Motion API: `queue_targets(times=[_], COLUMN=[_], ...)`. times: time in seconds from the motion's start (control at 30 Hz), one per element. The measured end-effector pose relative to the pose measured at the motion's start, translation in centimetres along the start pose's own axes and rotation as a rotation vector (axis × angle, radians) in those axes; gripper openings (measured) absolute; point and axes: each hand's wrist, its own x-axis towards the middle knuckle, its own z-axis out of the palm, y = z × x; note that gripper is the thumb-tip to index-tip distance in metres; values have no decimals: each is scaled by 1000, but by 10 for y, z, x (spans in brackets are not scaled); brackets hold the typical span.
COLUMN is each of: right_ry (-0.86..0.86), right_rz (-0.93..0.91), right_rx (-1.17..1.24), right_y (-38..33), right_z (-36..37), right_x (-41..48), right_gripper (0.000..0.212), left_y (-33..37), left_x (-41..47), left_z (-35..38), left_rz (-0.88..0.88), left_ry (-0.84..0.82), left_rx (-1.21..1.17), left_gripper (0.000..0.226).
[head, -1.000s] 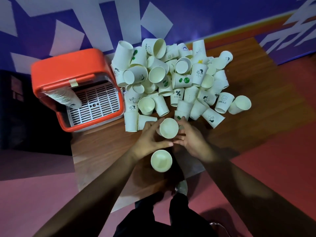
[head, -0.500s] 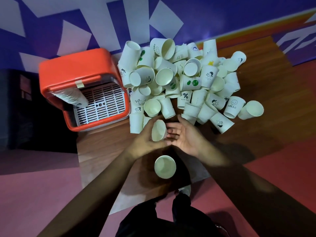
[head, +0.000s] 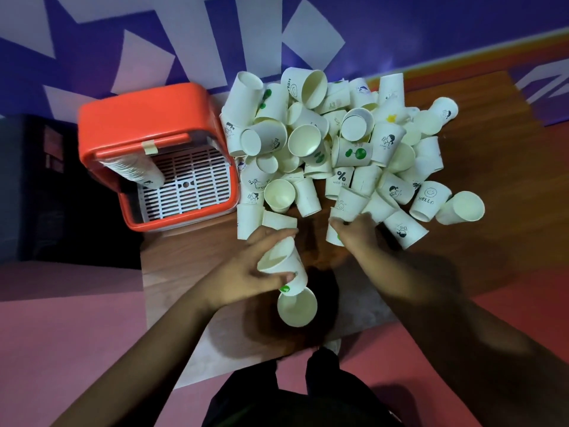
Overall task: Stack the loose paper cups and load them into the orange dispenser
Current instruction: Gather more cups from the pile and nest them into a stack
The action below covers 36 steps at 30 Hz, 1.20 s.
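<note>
Cup pile (head: 338, 143): loose white cups, upper centre to right of frame, mostly on their sides, some printed. Its lower edge lies just above both hands.
Table (head: 498, 217): brown wood. Bare room at right and lower right, in the gap between the hands, and in a strip below the dispenser. Its lower edge runs just under the standing cup.
Dispenser (head: 144, 118): orange, upper left, at the table's left edge. The pile's left cups sit right against its side. A stack (head: 135, 171) of nested cups lies inside over a white grille.
Left hand (head: 243, 272): lower centre, fingers and thumb curled round the held cup (head: 281, 263), which is tipped, mouth to the upper left, base down over the standing cup.
Right hand (head: 358, 237): right of the left hand and apart from it, fingers curled over the edge cup (head: 334, 238) at the pile's lower rim. That cup is mostly hidden.
Standing cup (head: 297, 307): upright, mouth up, just below the held cup. Whether they touch cannot be told.
Change: half a second ago both hands met on one cup at centre. Now they have parted, the left bringing that cup down, the right gone to the pile. The standing cup has stayed put.
</note>
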Motion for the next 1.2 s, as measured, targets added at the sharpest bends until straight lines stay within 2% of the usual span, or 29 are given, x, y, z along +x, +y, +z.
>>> queue_targets(times=[0.2, 0.27, 0.37, 0.47, 0.57, 0.7, 0.77, 0.9, 1.03, 1.1, 1.2], right_ry=[-19, -82, -291, -392, -398, -380, -396, -435, -473, -463, -419], right_rz=[26, 114, 346, 398, 386, 394, 379, 340, 216, 149, 68], right_rx=[82, 202, 317, 361, 379, 407, 434, 580, 716, 764, 809], right_y=[5, 7, 8, 12, 19, 25, 27, 37, 43, 45, 48], right_z=[3, 0, -7, -13, -15, -15, -18, -32, -45, -49, -53], right_x=[4, 0, -8, -11, -16, -24, -30, -42, -62, -71, -85], right_gripper=[47, 51, 56, 53, 56, 75, 62, 58, 35, 28, 38], left_y=[-26, -30, -27, -17, -5, -6, -14, -36, -48, -48, -47], left_x=[-7, -7, -6, -6, -8, -14, -14, -15, -11, -4, 6], left_z=[31, 38, 45, 47, 51, 73, 84, 98, 104, 103, 97], left_rz=[118, 155, 219, 255, 297, 349, 277, 227, 142, 111, 66], left_ry=[5, 22, 14, 74, 80, -50, -134, -186, -157, -84, 5], left_rx=[262, 302, 358, 304, 294, 524, 637, 779, 638, 565, 469], left_gripper=[70, 69, 68, 67, 66, 68, 68, 73, 74, 77, 95])
